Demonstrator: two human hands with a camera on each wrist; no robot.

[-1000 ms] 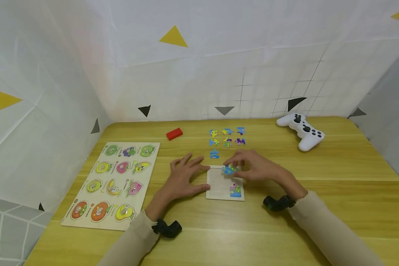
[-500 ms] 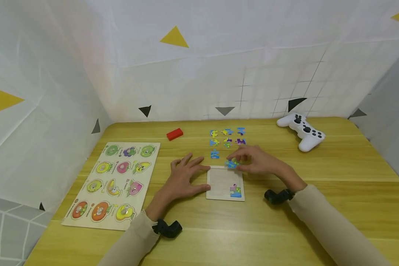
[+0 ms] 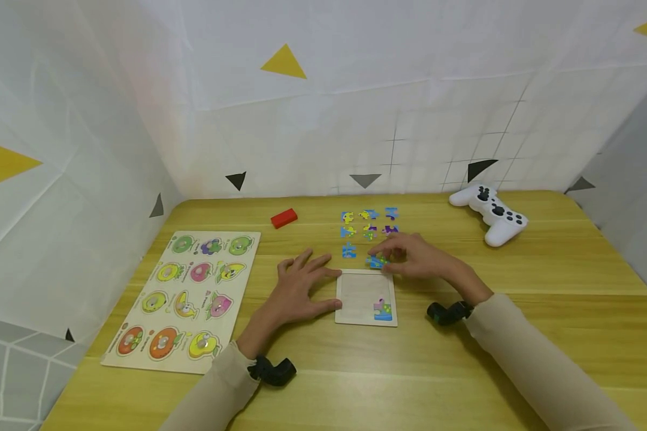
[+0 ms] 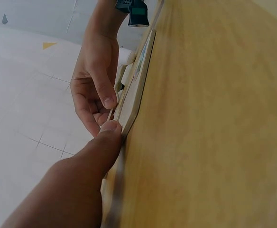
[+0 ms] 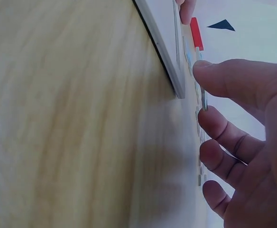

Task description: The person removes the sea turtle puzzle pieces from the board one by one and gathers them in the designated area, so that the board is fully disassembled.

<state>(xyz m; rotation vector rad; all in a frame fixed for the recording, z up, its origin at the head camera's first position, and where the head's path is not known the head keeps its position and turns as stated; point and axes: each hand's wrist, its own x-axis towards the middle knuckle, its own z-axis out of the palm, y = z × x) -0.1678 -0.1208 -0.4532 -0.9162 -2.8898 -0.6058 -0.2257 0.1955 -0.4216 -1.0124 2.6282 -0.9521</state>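
Observation:
My right hand (image 3: 423, 258) pinches a blue jigsaw piece (image 3: 376, 262) with green spots between thumb and fingertips, just beyond the far edge of a small wooden puzzle tray (image 3: 356, 299). In the right wrist view that piece (image 5: 204, 99) shows edge-on between the thumb and a finger. My left hand (image 3: 304, 290) lies spread at the tray's left side, its thumb and index fingertip touching the rim. One blue, green and pink jigsaw piece (image 3: 383, 311) sits in the tray's near right corner. Several loose jigsaw pieces (image 3: 348, 231) lie in rows beyond the tray.
A wooden board of fruit pictures (image 3: 180, 299) lies at the left. Toward the back are a red block (image 3: 284, 218) and, at the right, a white game controller (image 3: 490, 212). White cloth walls (image 3: 323, 131) stand around the wooden table (image 3: 345, 383).
My right hand has moved away from me, from over the tray to just past its far edge, carrying the pinched jigsaw piece. The left hand has stayed at the rim.

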